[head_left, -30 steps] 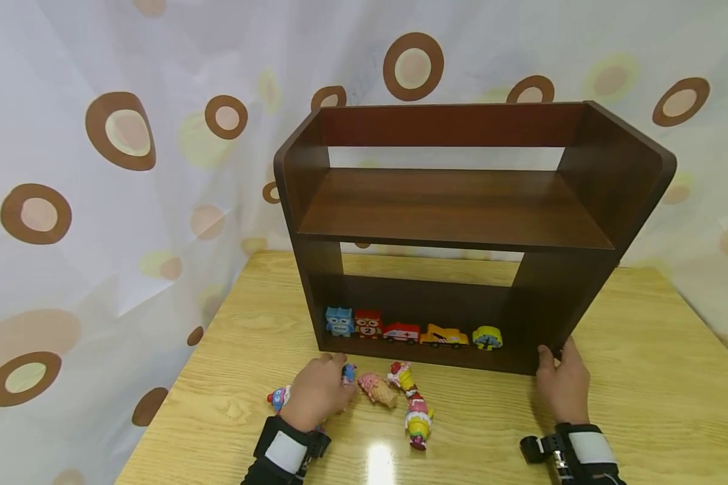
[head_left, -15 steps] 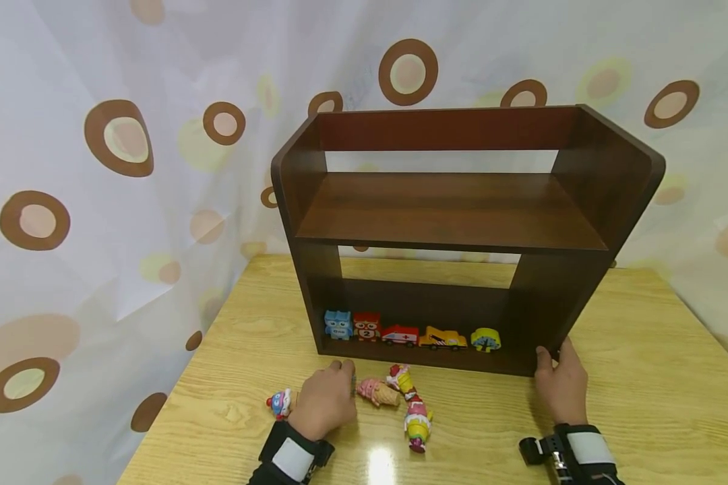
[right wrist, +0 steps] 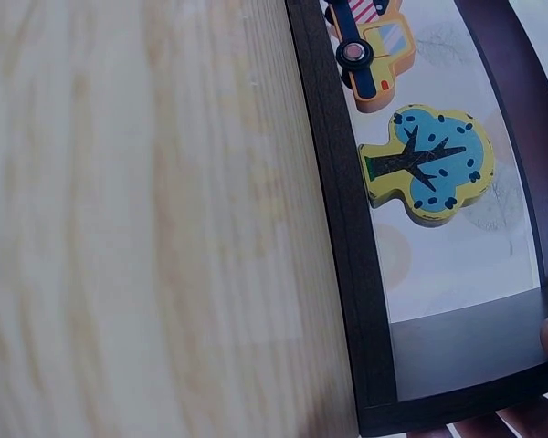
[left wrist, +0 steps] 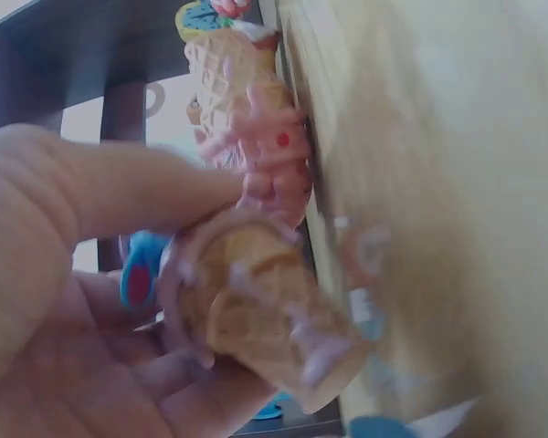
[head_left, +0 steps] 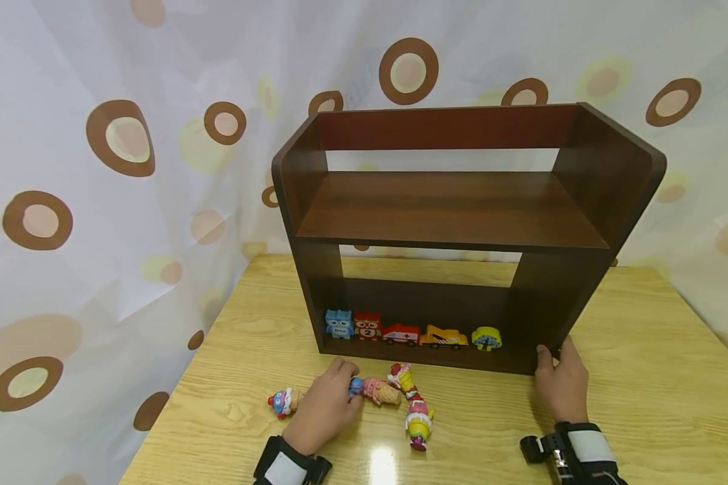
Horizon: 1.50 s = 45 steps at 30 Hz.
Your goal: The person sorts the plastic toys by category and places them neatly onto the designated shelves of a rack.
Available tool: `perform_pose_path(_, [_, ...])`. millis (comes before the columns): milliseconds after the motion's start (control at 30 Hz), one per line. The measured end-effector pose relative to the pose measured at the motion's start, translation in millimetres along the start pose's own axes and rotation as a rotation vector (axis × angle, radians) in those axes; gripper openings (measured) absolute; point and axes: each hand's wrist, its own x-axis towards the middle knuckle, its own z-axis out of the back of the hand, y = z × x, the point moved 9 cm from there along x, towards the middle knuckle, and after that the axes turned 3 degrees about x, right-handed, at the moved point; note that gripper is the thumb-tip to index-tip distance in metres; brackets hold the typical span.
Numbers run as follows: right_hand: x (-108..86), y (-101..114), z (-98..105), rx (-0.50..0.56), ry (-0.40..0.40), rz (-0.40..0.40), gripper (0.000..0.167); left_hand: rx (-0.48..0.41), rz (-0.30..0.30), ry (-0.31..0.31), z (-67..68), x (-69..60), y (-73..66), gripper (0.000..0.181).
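My left hand is low over the table in front of the shelf. Its thumb and fingers grip a toy ice cream cone, whose waffle end faces the left wrist camera; its blue part shows beside the fingers. Right against that sits a pink toy ice cream cone, lying on its side. My right hand grips the lower right corner of the dark brown shelf, thumb on the inner side and fingers outside. Another toy cone lies left of my left hand.
Two more ice cream toys, one upper and one lower, lie end to end. On the bottom shelf stand a blue owl block, a red owl block, a toy ambulance, a yellow truck and a tree block.
My left hand has shifted slightly right, bringing the toy it holds close to the pink cone. The cone at left is now more exposed. My right hand stays on the shelf corner.
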Motion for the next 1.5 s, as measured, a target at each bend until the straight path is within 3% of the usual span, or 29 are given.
perform_pose_path(200, [0.4,1.0,0.1,0.006,0.003,0.000,0.037,-0.086,0.004,-0.109,12.7,-6.2,2.3,0.018])
perform_pose_path(367, [1.3,0.9,0.4,0.003,0.003,0.007,0.036,-0.108,-0.011,-0.213,41.3,-7.7,-5.0,0.023])
perform_pose_path(467, [0.9,1.0,0.3,-0.001,0.006,-0.001,0.036,-0.139,-0.056,-0.315,71.2,-9.9,-17.2,0.025])
perform_pose_path(600, [0.3,1.0,-1.7,0.001,0.013,-0.007,0.037,-0.218,-0.170,-0.449,124.3,-12.9,-41.6,0.027])
perform_pose_path(767, [-0.2,1.9,-3.5,-0.002,0.012,0.007,0.037,-0.289,-0.313,-0.533,192.7,-7.1,-73.2,0.033])
perform_pose_path(900, [-0.3,2.5,-1.4,-0.002,0.006,0.008,0.036,-0.336,-0.357,-0.538,236.8,13.1,-92.5,0.038])
perform_pose_path(1067, [0.6,0.5,1.7,-0.009,-0.006,0.001,0.037,-0.379,-0.327,-0.477,272.5,53.3,-107.8,0.034])
perform_pose_path(1167, [1.3,-2.0,1.5,-0.010,-0.005,-0.004,0.038,-0.339,-0.279,-0.426,284.9,80.9,-116.2,0.032])
perform_pose_path(1333, [1.3,-4.4,-0.1,-0.005,-0.005,-0.019,0.038,-0.177,-0.192,-0.294,294.9,129.6,-125.9,0.034])
perform_pose_path(1500, [3.9,-2.1,-1.8,-0.009,-0.021,-0.002,0.036,-0.074,-0.130,-0.224,306.6,159.8,-122.9,0.037])
